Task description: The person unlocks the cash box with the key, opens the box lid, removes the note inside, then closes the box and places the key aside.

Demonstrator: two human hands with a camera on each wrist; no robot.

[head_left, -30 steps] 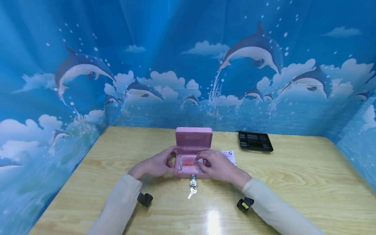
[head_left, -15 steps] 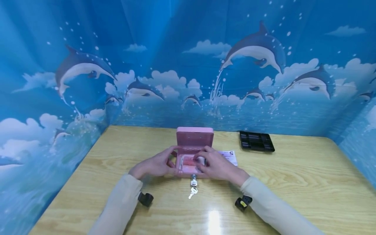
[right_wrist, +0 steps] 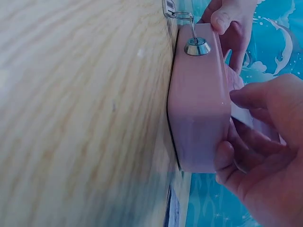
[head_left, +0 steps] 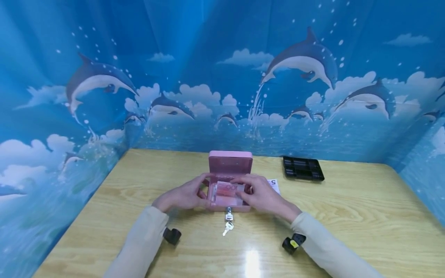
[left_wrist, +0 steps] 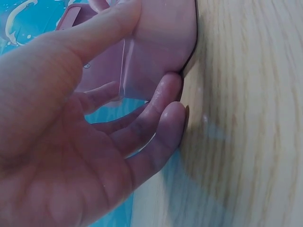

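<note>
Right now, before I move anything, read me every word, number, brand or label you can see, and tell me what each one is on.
"5": upside down in the head view, on the banknote on the table, beside the pink cash box.
Red banknote inside the box: print too blurred to read.
Keys at the lock: small marking, too blurred to read.
I can read nothing else.
</note>
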